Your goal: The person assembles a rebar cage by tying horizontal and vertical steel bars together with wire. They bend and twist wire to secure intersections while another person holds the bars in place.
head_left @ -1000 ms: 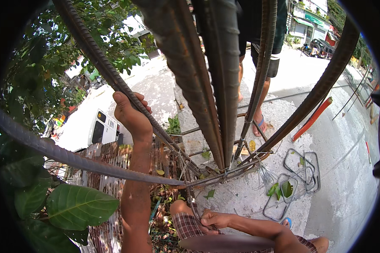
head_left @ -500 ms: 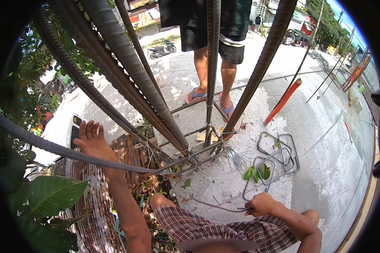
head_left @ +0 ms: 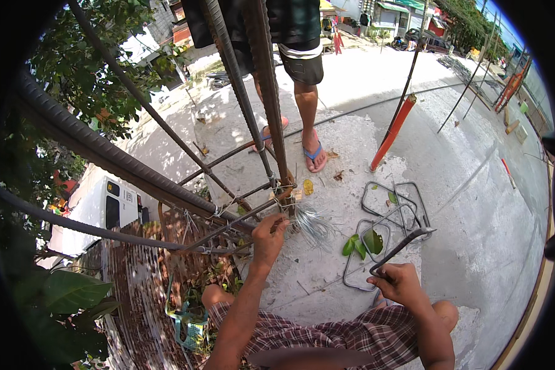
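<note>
My left hand [head_left: 269,242] is closed in a pinch at the left edge of a loose bundle of thin silvery tie wire [head_left: 314,223], beside the rebar cage. My right hand [head_left: 401,282] grips a dark bent metal rod [head_left: 398,251], its hooked far end pointing up and to the right. In front of me stand thick ribbed rebars [head_left: 268,92], joined low down by square stirrups [head_left: 228,154] with twisted wire at the crossings. Several loose rectangular stirrups [head_left: 351,271] lie on the concrete past my right hand, with green leaves [head_left: 354,245] among them.
A person in dark shorts and flip-flops [head_left: 314,157] stands just behind the cage. An orange-red sleeved bar [head_left: 393,132] rises to the right. Rusty corrugated sheeting [head_left: 135,283] and leafy branches [head_left: 74,290] are at left. A white vehicle [head_left: 114,206] is beyond.
My left hand has come down from the upper left to the tie wire, its spread fingers now pinched. My right hand has raised the bent rod. The view has shifted.
</note>
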A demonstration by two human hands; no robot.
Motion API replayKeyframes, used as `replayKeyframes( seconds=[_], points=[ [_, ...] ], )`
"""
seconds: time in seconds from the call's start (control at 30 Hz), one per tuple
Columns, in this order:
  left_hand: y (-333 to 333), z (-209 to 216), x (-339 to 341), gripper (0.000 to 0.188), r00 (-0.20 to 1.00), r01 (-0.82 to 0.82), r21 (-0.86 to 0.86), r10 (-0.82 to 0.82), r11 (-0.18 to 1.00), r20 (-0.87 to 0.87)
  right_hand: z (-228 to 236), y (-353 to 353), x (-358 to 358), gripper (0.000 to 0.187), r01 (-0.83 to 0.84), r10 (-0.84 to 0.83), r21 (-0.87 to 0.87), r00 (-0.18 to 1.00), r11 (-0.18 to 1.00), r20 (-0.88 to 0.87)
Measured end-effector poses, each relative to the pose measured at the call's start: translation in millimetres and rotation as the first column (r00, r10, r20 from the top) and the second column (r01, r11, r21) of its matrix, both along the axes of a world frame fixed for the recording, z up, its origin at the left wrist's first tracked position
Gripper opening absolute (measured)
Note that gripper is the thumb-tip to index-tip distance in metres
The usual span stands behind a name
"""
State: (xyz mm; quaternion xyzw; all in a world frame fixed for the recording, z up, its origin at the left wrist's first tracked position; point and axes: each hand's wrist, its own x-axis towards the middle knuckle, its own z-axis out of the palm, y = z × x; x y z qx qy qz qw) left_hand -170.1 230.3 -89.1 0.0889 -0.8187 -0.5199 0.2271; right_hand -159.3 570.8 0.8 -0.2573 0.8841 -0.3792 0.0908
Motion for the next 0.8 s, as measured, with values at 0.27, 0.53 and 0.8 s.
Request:
replayKeyframes(
  seconds=[0.27,0.53,0.8],
  points=[
    [-18,0,3,0.011,0.999,0.018,0.085,-0.022,0.996,0.041,-12,13,4,0.024,0.041,-0.032,-0.095,0.995,0.995,0.099],
    [22,26,100,0.019,0.922,-0.244,0.313,0.32,0.918,-0.22,-25,1,4,0.03,0.232,-0.131,-0.378,0.953,0.897,0.274],
    [-13,159,128,0.022,0.975,-0.009,0.165,0.045,0.986,-0.216,-18,-17,-9,0.033,0.298,-0.039,-0.686,0.93,0.664,0.365]
  ],
)
